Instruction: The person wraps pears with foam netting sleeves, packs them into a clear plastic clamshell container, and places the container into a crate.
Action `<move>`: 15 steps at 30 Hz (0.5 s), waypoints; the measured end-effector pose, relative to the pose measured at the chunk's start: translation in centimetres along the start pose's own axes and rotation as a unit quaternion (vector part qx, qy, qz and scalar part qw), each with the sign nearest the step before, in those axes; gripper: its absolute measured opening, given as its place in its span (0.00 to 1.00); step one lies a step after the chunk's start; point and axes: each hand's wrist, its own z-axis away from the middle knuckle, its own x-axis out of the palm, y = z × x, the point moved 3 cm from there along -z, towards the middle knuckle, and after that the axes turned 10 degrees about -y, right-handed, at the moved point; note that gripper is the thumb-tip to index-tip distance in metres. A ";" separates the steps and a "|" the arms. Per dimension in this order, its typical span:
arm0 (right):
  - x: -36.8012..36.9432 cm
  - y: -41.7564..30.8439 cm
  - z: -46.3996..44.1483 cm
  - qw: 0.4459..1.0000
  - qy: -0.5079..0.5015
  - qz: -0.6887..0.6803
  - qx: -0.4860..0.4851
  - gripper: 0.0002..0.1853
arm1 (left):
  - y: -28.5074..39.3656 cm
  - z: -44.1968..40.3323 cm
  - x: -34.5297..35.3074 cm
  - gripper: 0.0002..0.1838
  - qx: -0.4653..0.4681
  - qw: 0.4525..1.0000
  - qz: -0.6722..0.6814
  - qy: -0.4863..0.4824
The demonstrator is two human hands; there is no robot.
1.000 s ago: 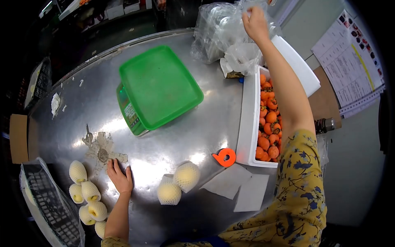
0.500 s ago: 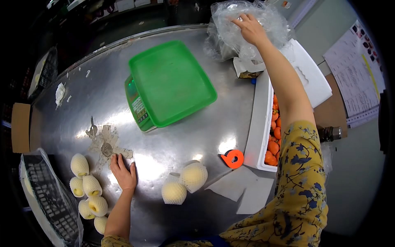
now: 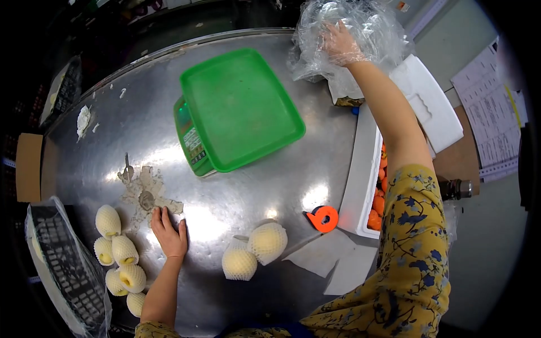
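Note:
My left hand (image 3: 171, 236) lies flat on the metal table with its fingers stretched out, touching the edge of a worn, peeling patch (image 3: 147, 198). To its left sit several pale yellow fruits in white foam nets (image 3: 124, 250). Two more netted fruits (image 3: 267, 242) lie to its right. At the far right, my right hand (image 3: 341, 48) is in a heap of clear plastic bags (image 3: 372, 31). Its fingers are bent into the film, which partly covers them. A green weighing scale with a tray (image 3: 242, 110) stands between my hands.
A white foam box (image 3: 360, 169) holds orange fruits (image 3: 378, 204), with its lid (image 3: 431, 110) behind. An orange tape dispenser (image 3: 323, 218) and white sheets (image 3: 321, 253) lie nearby. A dark plastic-lined crate (image 3: 65, 259) stands at left.
My right hand has sunk deeper into the clear plastic bags, and film now covers part of it. My left hand stays flat on the table. The whole view has shifted slightly.

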 end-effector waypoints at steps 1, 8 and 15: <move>0.9 0.1 -0.3 0.999 0.006 0.026 0.017 0.15 | 0.0 0.0 0.0 0.31 0.000 1.000 0.001 -0.001; -0.8 0.9 -1.5 0.994 -0.040 0.064 0.073 0.19 | 0.0 0.0 -0.3 0.31 -0.006 1.000 0.010 -0.006; -1.4 2.4 0.2 0.996 -0.045 0.077 0.003 0.23 | 0.0 0.0 0.0 0.31 -0.010 1.000 -0.004 -0.008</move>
